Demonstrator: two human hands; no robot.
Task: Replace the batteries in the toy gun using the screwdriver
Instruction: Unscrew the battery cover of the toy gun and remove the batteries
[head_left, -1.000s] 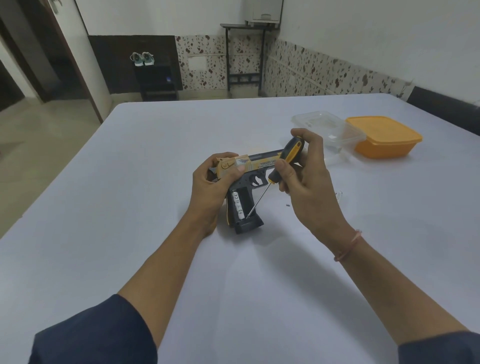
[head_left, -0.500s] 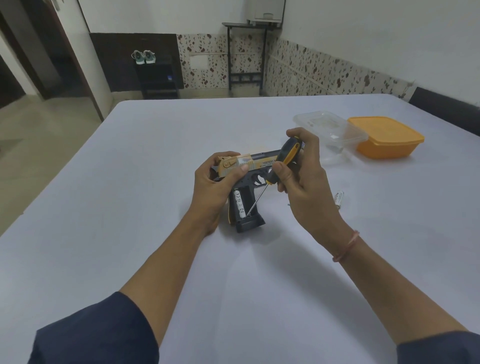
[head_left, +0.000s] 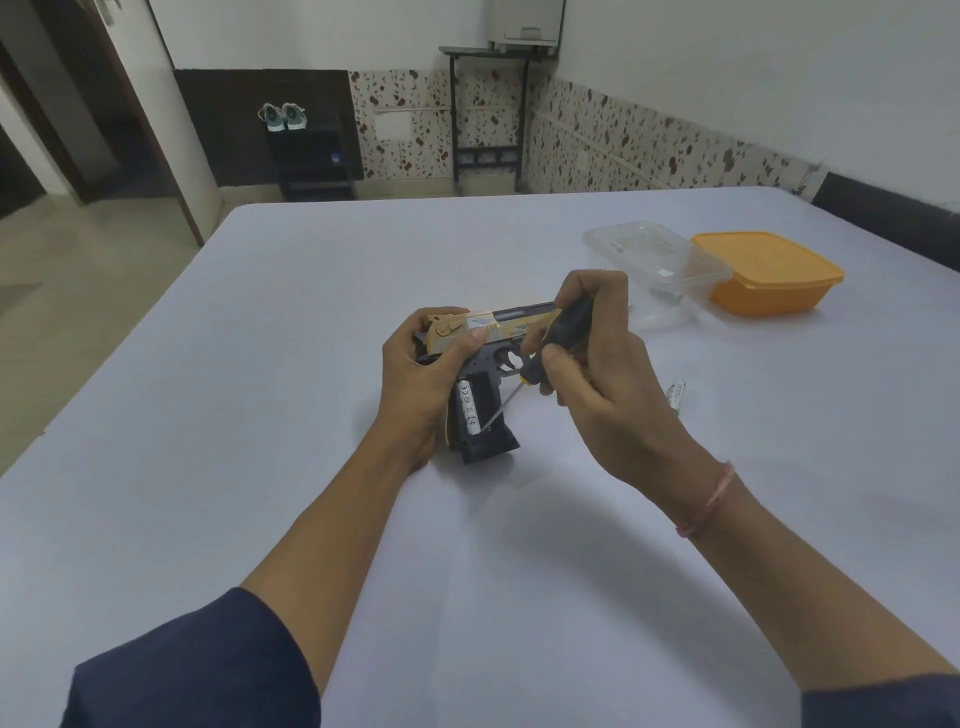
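A tan and dark grey toy gun (head_left: 493, 343) lies on its side at the middle of the table, grip pointing toward me. My left hand (head_left: 421, 379) clamps its rear end. The grip's battery bay is uncovered, and a white battery (head_left: 467, 408) sits in it. My right hand (head_left: 597, 374) holds a screwdriver (head_left: 550, 348) with a black and orange handle. Its thin shaft slants down left, and the tip meets the lower end of that battery. A second white battery (head_left: 676, 396) lies loose on the table, right of my right hand.
A clear plastic container (head_left: 655, 260) and an orange lidded box (head_left: 769, 275) stand side by side at the back right. The table (head_left: 260, 415) has a pale cloth; its left edge drops to a tiled floor. A dark chair back shows at far right.
My right hand has turned the screwdriver so its dark side faces me, and the loose battery to its right is now uncovered. The tip stays at the battery bay. My left hand holds still.
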